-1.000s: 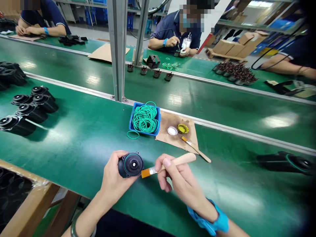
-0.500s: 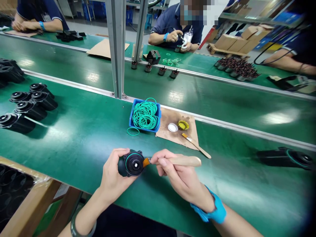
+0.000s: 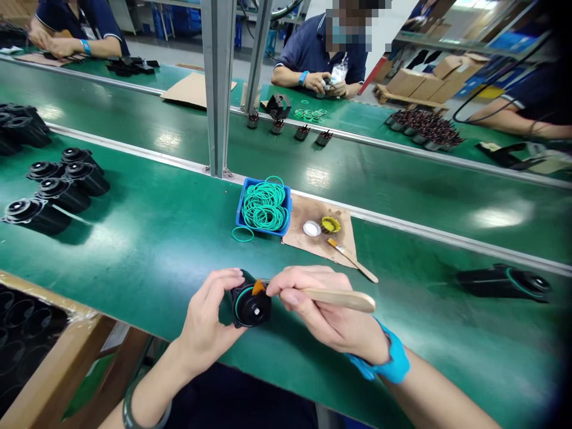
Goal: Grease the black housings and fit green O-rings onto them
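Note:
My left hand is closed around a black cylindrical housing, whose round end with a green ring faces up toward me. In my right hand is a brush with a pale wooden handle; its orange bristles touch the upper rim of the housing, by the ring. Beyond my hands stands a blue bin full of green rings, with one loose ring beside it. A second brush lies partly on a stained cardboard sheet, near a yellow cup and a white round dish.
Several black housings stand at the left; another lies at the right. A metal post rises behind the bin. Small motor parts line the belt. Across it, a person handles a small part.
The housing has tilted toward the lower right in my left hand. The brush tip has moved from its right side to its upper rim. The person across has lowered their hands.

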Demonstrator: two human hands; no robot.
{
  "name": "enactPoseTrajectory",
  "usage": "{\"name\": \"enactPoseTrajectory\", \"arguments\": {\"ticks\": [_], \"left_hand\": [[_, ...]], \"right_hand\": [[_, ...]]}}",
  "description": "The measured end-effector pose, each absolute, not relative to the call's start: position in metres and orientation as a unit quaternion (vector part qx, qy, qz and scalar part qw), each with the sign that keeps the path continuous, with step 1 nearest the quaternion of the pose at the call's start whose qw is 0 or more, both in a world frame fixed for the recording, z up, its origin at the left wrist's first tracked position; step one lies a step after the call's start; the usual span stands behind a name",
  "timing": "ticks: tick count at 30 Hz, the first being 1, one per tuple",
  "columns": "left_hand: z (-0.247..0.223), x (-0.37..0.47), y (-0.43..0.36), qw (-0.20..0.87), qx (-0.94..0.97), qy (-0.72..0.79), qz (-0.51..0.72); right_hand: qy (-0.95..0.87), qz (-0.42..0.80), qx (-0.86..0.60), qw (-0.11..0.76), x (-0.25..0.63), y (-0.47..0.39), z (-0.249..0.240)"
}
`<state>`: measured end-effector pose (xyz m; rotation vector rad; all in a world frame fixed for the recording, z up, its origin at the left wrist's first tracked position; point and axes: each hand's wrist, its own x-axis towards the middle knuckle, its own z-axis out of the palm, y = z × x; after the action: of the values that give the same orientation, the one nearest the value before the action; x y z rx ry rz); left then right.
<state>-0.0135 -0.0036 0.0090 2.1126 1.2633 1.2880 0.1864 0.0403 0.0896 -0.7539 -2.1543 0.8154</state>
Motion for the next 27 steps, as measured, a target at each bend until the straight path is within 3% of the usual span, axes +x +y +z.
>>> {"name": "enactPoseTrajectory", "arguments": {"ticks": [4,10,17,27], "left_hand": [[0.009,-0.013,-0.007,0.162,0.751,0.449,0.457],[0.001,-0.012,-0.011,0.091,0.749,0.473,0.454],[0.003,-0.011,-0.010,0.007,0.771,0.460,0.440],[0.005,-0.011,-0.011,-0.017,0.783,0.460,0.418]], "right_hand": [[-0.826,0.330,-0.268,0.371,0.182,0.035,0.093],[-0.709,0.329,-0.352,0.514,0.184,0.021,0.086],[-0.706,0.339,-0.384,0.490,0.178,0.018,0.077],[-0.806,0.194,-0.312,0.465,0.166,0.015,0.080]]}}
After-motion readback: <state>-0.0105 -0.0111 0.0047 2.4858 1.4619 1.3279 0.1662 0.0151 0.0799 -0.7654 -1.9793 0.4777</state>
